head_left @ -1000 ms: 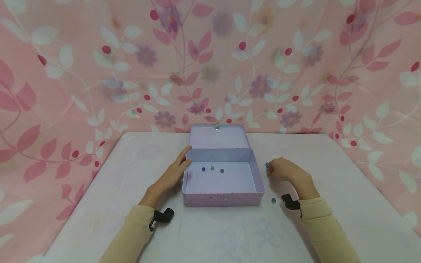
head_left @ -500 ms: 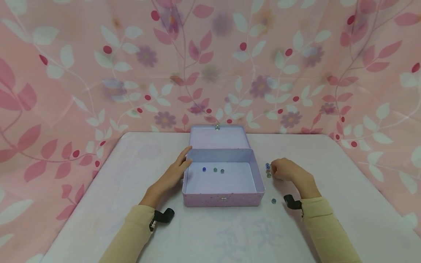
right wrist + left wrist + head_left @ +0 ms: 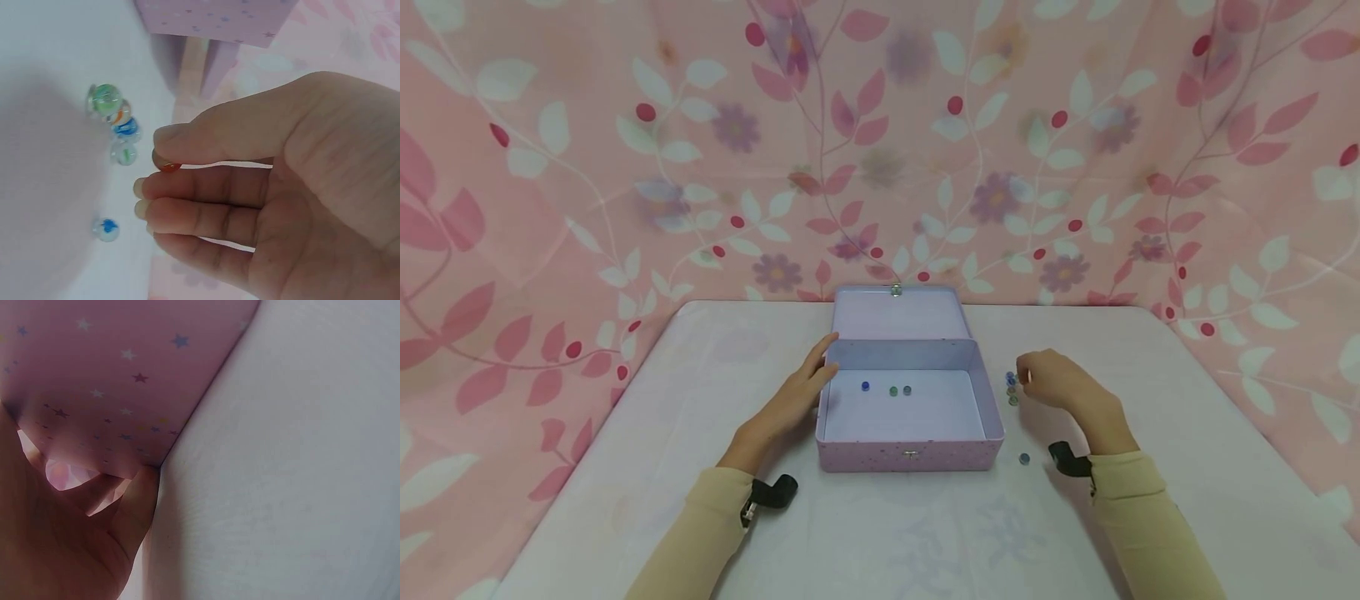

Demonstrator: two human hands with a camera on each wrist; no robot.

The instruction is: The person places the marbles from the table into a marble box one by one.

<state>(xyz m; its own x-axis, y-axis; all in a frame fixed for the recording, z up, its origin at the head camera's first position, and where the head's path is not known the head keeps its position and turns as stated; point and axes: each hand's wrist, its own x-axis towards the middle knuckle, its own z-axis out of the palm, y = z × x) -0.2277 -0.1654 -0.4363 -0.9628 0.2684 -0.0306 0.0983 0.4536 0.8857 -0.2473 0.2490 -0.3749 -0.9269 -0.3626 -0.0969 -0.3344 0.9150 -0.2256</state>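
Observation:
An open lilac tin box (image 3: 910, 455) stands mid-table with its lid folded back. My left hand (image 3: 793, 396) holds its left side near the back corner, the thumb over the rim; in the left wrist view, fingers touch the star-printed wall. Inside lie a blue marble (image 3: 865, 386) and two greenish marbles (image 3: 893, 391). Right of the box, my right hand (image 3: 1056, 383) pinches an orange-red glass marble (image 3: 167, 166) between thumb and index finger. Close to its fingertips, several marbles (image 3: 127, 127) lie in a row, among them a green-swirled marble (image 3: 106, 99).
A single blue marble (image 3: 1024, 458) lies nearer the front, right of the box. The raised lid (image 3: 898, 312) stands behind the box. A white cloth covers the table (image 3: 737, 342), and a pink floral curtain (image 3: 880, 150) hangs behind its far edge.
My right hand draws back slightly from the row of marbles, uncovering it, and rises a little. Inside the box, the middle green marble rolls right towards the other greenish one. The left hand stays put.

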